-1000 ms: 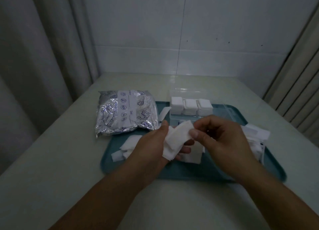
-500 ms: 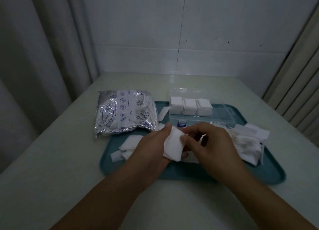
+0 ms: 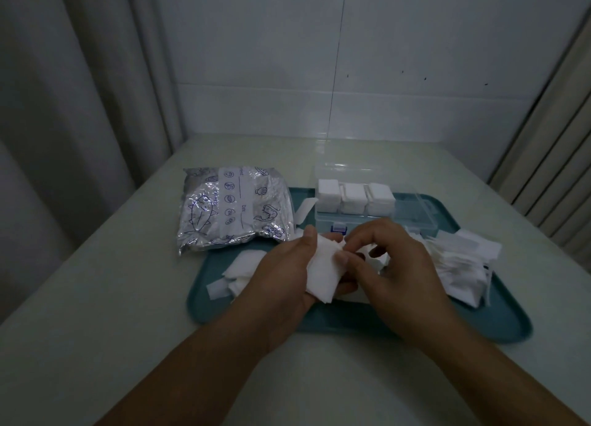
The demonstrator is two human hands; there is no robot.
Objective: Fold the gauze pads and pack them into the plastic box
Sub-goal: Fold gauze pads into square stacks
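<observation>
A white gauze pad (image 3: 323,269) is held over the teal tray (image 3: 351,318). My left hand (image 3: 281,278) grips it from the left with the thumb on top. My right hand (image 3: 396,265) pinches its right edge between thumb and forefinger. Behind the hands stands the clear plastic box (image 3: 412,214) with its lid open; three stacks of folded gauze (image 3: 355,197) fill its left part. The box's right part looks empty.
A silver foil pouch (image 3: 230,209) lies at the left, partly on the tray. Loose white pieces (image 3: 240,270) lie on the tray's left side, and a heap of white paper wrappers (image 3: 463,262) on its right. Curtains hang at both sides.
Both hands have lowered and come closer together over the tray. The pad has gone from spread out to folded smaller, and my right thumb and forefinger now pinch its edge.
</observation>
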